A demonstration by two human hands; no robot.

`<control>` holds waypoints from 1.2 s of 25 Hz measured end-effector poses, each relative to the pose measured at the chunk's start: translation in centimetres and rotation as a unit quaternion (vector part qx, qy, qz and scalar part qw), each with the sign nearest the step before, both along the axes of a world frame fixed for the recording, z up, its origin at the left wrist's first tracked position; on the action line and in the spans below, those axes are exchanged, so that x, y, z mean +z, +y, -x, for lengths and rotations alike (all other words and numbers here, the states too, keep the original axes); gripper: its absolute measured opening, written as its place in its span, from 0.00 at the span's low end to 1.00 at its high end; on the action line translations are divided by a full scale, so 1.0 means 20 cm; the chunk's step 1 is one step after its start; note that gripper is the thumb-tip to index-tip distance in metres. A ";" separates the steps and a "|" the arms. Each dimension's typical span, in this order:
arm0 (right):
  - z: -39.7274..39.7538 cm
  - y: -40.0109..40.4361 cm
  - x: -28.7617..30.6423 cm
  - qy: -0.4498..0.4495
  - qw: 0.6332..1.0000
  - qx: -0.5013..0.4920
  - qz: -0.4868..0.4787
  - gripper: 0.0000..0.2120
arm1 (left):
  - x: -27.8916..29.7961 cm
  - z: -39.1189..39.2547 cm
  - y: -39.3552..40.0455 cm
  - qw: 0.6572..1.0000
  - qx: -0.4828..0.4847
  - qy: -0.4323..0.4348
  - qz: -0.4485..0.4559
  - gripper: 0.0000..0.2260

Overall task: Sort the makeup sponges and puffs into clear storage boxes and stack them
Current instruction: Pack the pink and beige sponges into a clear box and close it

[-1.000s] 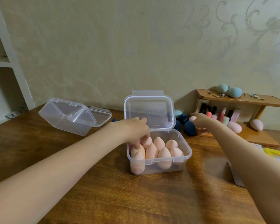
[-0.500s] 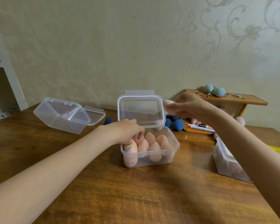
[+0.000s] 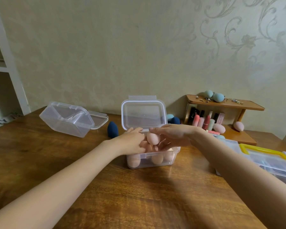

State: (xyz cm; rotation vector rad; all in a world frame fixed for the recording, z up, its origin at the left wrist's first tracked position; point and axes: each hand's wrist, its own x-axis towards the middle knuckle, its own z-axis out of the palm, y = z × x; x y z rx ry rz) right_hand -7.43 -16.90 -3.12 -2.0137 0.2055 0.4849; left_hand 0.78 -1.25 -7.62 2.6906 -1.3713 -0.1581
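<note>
A clear storage box (image 3: 170, 160) with its lid (image 3: 143, 114) standing open sits mid-table, holding several pink egg-shaped sponges. My right hand (image 3: 173, 137) holds one pink sponge (image 3: 152, 138) over the box's open top. My left hand (image 3: 132, 142) reaches into the box from the left, its fingertips among the sponges; what they touch is hidden. A dark blue sponge (image 3: 113, 129) stands on the table left of the box.
An empty clear box (image 3: 66, 119) lies tilted at the back left. A wooden shelf (image 3: 224, 103) at the back right carries teal sponges (image 3: 218, 97), lipsticks and pink sponges (image 3: 219, 128). A clear case with a yellow handle (image 3: 266, 152) sits at the right edge.
My right hand has come from the shelf area to the box, carrying a pink sponge. My left hand stayed inside the box.
</note>
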 end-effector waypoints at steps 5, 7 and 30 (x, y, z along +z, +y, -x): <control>-0.03 0.00 0.00 -0.010 0.999 0.030 0.016 0.15 | 0.01 -0.03 0.03 0.999 -0.030 0.008 0.020 0.25; -0.03 0.00 -0.05 -0.035 0.997 0.045 0.057 0.14 | 0.02 -0.02 0.04 0.999 -0.029 0.023 0.032 0.22; -0.14 0.10 -0.08 -0.066 0.909 0.162 0.377 0.08 | -0.01 0.00 -0.07 0.986 0.096 -0.005 0.140 0.11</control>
